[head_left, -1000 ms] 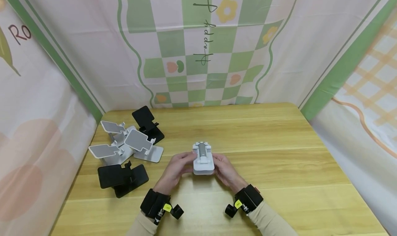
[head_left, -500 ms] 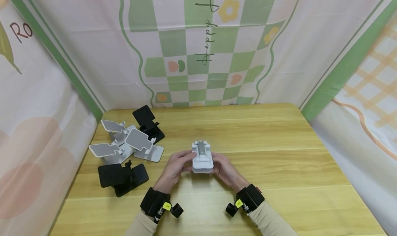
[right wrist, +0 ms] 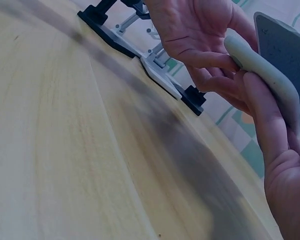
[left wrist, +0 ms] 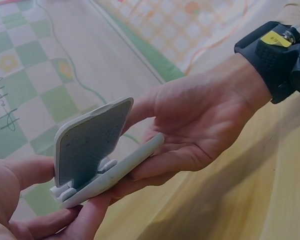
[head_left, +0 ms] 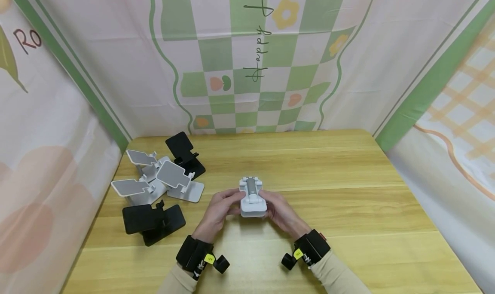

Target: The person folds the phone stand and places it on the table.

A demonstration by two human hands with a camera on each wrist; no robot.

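Note:
Over the middle of the table, both hands hold a white folding phone stand (head_left: pixel 253 207) with a grey pad. My left hand (head_left: pixel 219 210) grips its left side, thumb at the edge. At the right side, my right hand (head_left: pixel 283 212) grips it with the thumb on the edge and fingers underneath. In the left wrist view, the grey-padded plate (left wrist: pixel 92 142) is tilted up from the base (left wrist: pixel 117 175) at the hinge. The right wrist view shows fingers (right wrist: pixel 262 110) of the right hand under the base.
Unfolded phone stands are grouped at the table's left: a black one (head_left: pixel 179 145) at the back, several white ones (head_left: pixel 172 174) in the middle, and another black one (head_left: pixel 141 218) in front. The wooden table (head_left: pixel 348 199) meets a patterned curtain (head_left: pixel 247 62) behind.
My right thumb has come up onto the stand's right edge, where it was mostly hidden before. The left hand keeps its grip, and the other stands have not moved.

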